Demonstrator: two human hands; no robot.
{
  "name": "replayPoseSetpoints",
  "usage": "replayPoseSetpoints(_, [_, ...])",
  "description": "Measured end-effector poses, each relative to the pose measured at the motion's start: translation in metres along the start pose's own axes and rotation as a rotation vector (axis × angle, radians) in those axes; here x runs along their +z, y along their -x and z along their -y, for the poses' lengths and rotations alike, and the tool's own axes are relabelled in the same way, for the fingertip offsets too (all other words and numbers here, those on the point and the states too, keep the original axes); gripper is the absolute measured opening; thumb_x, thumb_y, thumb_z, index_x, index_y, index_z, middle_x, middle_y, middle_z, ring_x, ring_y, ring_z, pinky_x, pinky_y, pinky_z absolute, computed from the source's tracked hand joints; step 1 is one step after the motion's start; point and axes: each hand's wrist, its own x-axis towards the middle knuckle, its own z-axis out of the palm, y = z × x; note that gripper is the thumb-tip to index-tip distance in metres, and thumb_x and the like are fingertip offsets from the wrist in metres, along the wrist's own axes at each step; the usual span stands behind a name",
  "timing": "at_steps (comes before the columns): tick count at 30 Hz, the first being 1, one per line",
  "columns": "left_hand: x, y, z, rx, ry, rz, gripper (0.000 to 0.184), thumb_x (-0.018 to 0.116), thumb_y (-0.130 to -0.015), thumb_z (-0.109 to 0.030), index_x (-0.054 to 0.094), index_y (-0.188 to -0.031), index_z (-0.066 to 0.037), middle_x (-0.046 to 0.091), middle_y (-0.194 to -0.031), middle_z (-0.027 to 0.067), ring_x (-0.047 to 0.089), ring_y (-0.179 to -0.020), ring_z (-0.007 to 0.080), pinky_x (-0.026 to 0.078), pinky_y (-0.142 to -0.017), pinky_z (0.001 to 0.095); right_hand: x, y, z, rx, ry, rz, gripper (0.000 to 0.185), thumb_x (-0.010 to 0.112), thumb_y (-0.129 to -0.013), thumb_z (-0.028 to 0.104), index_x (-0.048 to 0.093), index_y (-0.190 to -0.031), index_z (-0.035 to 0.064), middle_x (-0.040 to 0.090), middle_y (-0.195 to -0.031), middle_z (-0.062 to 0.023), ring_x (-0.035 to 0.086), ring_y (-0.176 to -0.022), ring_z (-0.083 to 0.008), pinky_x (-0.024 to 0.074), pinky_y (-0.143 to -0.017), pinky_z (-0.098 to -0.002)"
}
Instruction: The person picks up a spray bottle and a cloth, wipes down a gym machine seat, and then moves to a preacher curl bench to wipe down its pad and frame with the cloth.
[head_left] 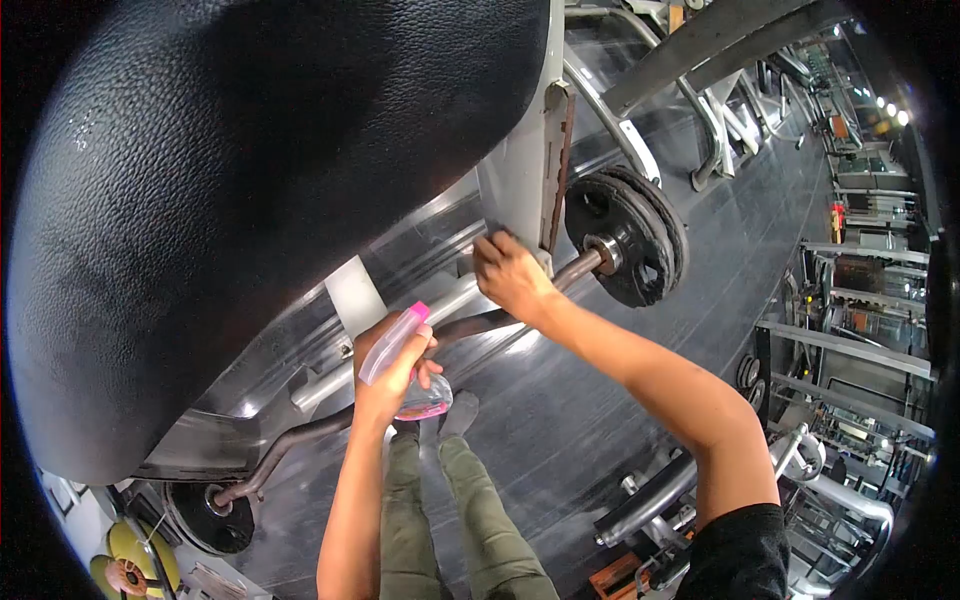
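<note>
My left hand [393, 375] is wrapped around a clear spray bottle [428, 403] with pink liquid at its bottom and a pink nozzle on a translucent head. My right hand [512, 280] is closed with its fingers curled, close against the pale metal upright [515, 185] of a bench. Whatever lies under those fingers is hidden, apart from a dark patch. Below both hands runs a bent barbell [478, 324]. Black weight plates [625, 235] sit on its right end, and another plate [210, 520] on its left end. A large black padded cushion [260, 200] fills the upper left.
My legs [480, 500] stand on the dark floor [560, 420] below the bar. Metal machine frames [850, 350] line the right side. A black roller pad [645, 500] is at the lower right. A green-yellow round object [140, 550] lies at the lower left.
</note>
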Motion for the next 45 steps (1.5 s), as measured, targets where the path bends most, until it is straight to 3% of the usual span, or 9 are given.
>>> replayPoseSetpoints(10, [0.002,-0.009,0.006,-0.071,0.038,-0.004,0.027,0.066,-0.092,-0.020,0.062,-0.100,0.006,0.063,-0.082,0.0126,0.056,-0.047,0.0144,0.056,-0.056,0.0305,-0.050,-0.037,-0.038,0.164,0.007,-0.298,0.021,0.057,-0.082,0.026,0.074,-0.083,0.0128,0.068,-0.094,-0.0003,0.049,-0.109,-0.0192,0.0364,-0.088,-0.0332])
replayPoseSetpoints(15, [0.004,-0.007,0.004,-0.064,0.047,0.025,0.027,0.066,-0.092,-0.019,0.061,-0.101,0.006,0.063,-0.082,0.0129,0.056,-0.048,0.0150,0.056,-0.056,0.0311,-0.027,-0.047,-0.006,0.019,0.074,0.194,0.022,0.059,-0.083,0.029,0.076,-0.091,0.0192,0.070,-0.106,0.0012,0.047,-0.121,-0.0178,0.0328,-0.095,-0.0340])
replayPoseSetpoints(20, [-0.003,-0.004,0.003,-0.047,0.012,0.053,0.026,0.065,-0.091,-0.019,0.061,-0.100,0.006,0.063,-0.082,0.0127,0.056,-0.048,0.0147,0.056,-0.057,0.0317,-0.004,0.009,0.000,-0.088,-0.120,0.239,0.021,0.061,-0.080,0.026,0.076,-0.092,0.0176,0.069,-0.106,0.0028,0.051,-0.117,-0.0171,0.0361,-0.093,-0.0310])
replayPoseSetpoints(23, [-0.003,-0.003,0.002,-0.033,-0.053,0.034,0.032,0.063,-0.091,-0.024,0.060,-0.096,0.007,0.063,-0.083,0.0137,0.054,-0.045,0.0173,0.056,-0.057,0.0372,-0.027,0.037,-0.034,-0.164,-0.172,-0.079,0.018,0.062,-0.076,0.022,0.073,-0.088,0.0130,0.066,-0.100,0.0036,0.053,-0.106,-0.0167,0.0402,-0.086,-0.0278])
replayPoseSetpoints(29, [0.005,0.015,-0.014,-0.007,-0.033,0.063,0.032,0.064,-0.091,-0.025,0.061,-0.095,0.006,0.064,-0.081,0.0133,0.056,-0.046,0.0177,0.057,-0.056,0.0364,-0.083,0.050,-0.073,0.181,-0.372,-0.447,0.031,0.060,-0.077,0.014,0.066,-0.107,0.0102,0.060,-0.114,-0.0028,0.052,-0.097,-0.0189,0.0449,-0.085,-0.0293])
replayPoseSetpoints(33, [0.009,0.039,-0.044,-0.012,0.018,0.095,0.021,0.066,-0.091,-0.019,0.063,-0.095,0.002,0.065,-0.080,0.0112,0.063,-0.051,0.0168,0.051,-0.048,0.0279,-0.116,0.070,-0.050,0.678,-0.879,-0.594,0.050,0.064,-0.072,-0.002,0.064,-0.119,0.0121,0.060,-0.123,-0.0091,0.056,-0.106,-0.0313,0.0497,-0.091,-0.0361])
replayPoseSetpoints(35, [0.007,0.050,-0.052,0.003,0.019,0.099,0.025,0.066,-0.090,-0.018,0.060,-0.099,0.004,0.065,-0.081,0.0144,0.060,-0.047,0.0193,0.055,-0.048,0.0330,-0.132,0.075,-0.022,0.989,-1.256,-0.719,0.040,0.061,-0.078,-0.007,0.066,-0.115,0.0064,0.064,-0.116,-0.0121,0.060,-0.105,-0.0241,0.0472,-0.094,-0.0318])
replayPoseSetpoints(39, [0.008,0.077,-0.088,0.034,0.038,0.145,0.014,0.064,-0.089,-0.010,0.062,-0.089,0.004,0.065,-0.079,0.0115,0.061,-0.049,0.0165,0.055,-0.051,0.0306,-0.158,0.084,0.028,1.428,-1.821,-0.965,0.028,0.058,-0.098,0.013,0.058,-0.125,0.0072,0.064,-0.112,-0.0055,0.063,-0.099,-0.0169,0.0501,-0.090,-0.0312])
replayPoseSetpoints(45, [0.023,0.110,-0.139,0.149,-0.026,0.164,0.013,0.062,-0.088,-0.008,0.062,-0.087,0.004,0.064,-0.076,0.0100,0.059,-0.048,0.0148,0.056,-0.055,0.0314,-0.231,0.119,0.036,1.425,-2.498,-1.040,0.031,0.045,-0.104,0.029,0.052,-0.129,0.0110,0.063,-0.113,-0.0066,0.064,-0.099,-0.0189,0.0556,-0.085,-0.0358])
